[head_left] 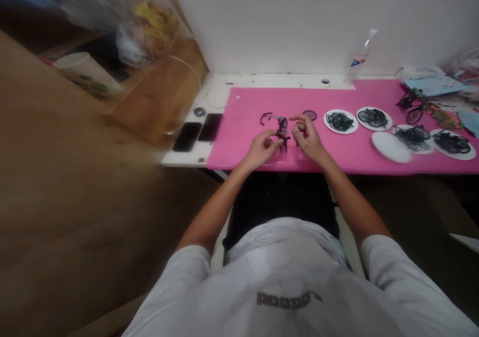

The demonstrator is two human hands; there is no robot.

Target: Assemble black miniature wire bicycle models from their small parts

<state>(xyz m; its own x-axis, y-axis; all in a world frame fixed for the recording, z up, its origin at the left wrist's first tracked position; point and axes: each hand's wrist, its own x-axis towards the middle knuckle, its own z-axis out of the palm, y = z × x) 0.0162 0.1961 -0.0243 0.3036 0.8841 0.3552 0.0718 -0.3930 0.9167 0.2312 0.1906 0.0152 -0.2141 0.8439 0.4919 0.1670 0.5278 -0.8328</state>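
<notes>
A small dark model bicycle frame (283, 124) is over the pink mat, between my two hands. My left hand (262, 148) pinches its lower part with thumb and forefinger. From the other side, my right hand (307, 138) closes its fingertips near the frame, the forefinger bent out above. A thin light line shows at those fingertips, too small to name. Just left of the frame lies a curved black piece (265, 118). Beyond my right hand, a small spoked wheel (310, 114) rests flat on the mat.
White plates (328, 127) of black parts stand to the right, with a bare white plate (391, 147) overlapping one. An assembled model bicycle (414, 111) stands behind them. Two dark phones (187, 136) lie left of the pink mat (247, 105). A clear bottle (361, 55) stands at the wall.
</notes>
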